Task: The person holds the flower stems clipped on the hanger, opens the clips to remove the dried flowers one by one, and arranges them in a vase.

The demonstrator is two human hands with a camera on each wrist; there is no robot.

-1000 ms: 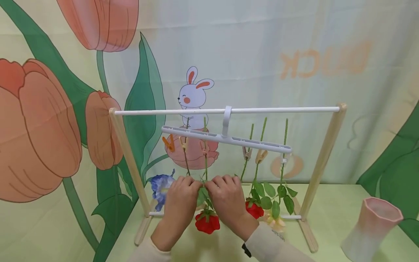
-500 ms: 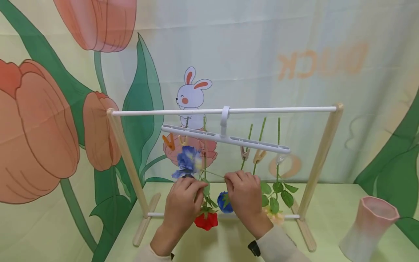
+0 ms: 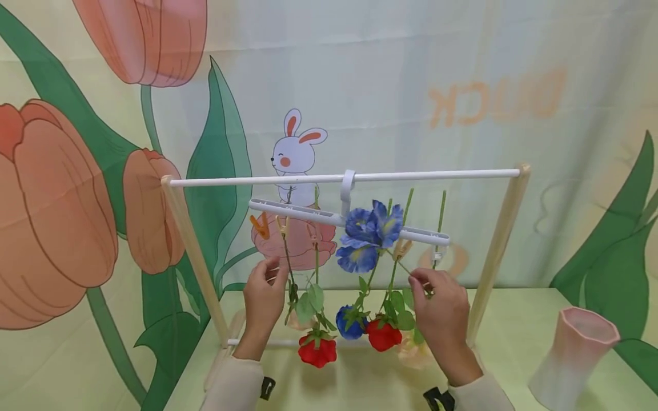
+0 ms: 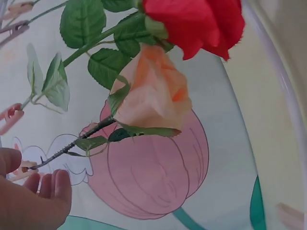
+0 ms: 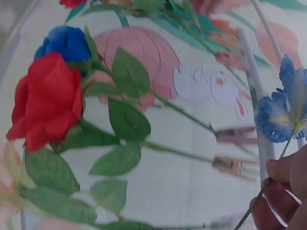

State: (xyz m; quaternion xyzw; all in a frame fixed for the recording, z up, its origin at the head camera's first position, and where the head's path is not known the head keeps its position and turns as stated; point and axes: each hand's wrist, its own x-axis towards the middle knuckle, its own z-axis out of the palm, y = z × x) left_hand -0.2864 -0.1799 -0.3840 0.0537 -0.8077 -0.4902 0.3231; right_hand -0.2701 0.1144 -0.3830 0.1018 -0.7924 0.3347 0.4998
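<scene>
My right hand [image 3: 443, 305] pinches the thin green stem of a blue iris [image 3: 374, 231] between thumb and fingers. The bloom points up and left, overlapping the grey clip hanger [image 3: 303, 213] in the head view. In the right wrist view the iris [image 5: 283, 115] stands just above my fingertips. My left hand [image 3: 264, 299] holds nothing; its fingers are loosely bent near the stem of a peach rose [image 4: 153, 93]. Several flowers hang head-down from the hanger's clips, among them a red rose [image 3: 317, 349], a blue rose [image 3: 350, 323] and a second red rose [image 3: 384, 334].
The hanger hooks over the white rod [image 3: 437, 175] of a wooden-legged rack and tilts down to the right. At its left end an orange clip [image 3: 261, 227] carries no flower. A pink-and-white vase [image 3: 573, 359] stands at the right. Behind is a printed curtain [image 3: 390, 103].
The iris has moved from low at the left, up and across to the right, with its stem in my right hand. My left hand has let go and drawn left; my right hand has moved right.
</scene>
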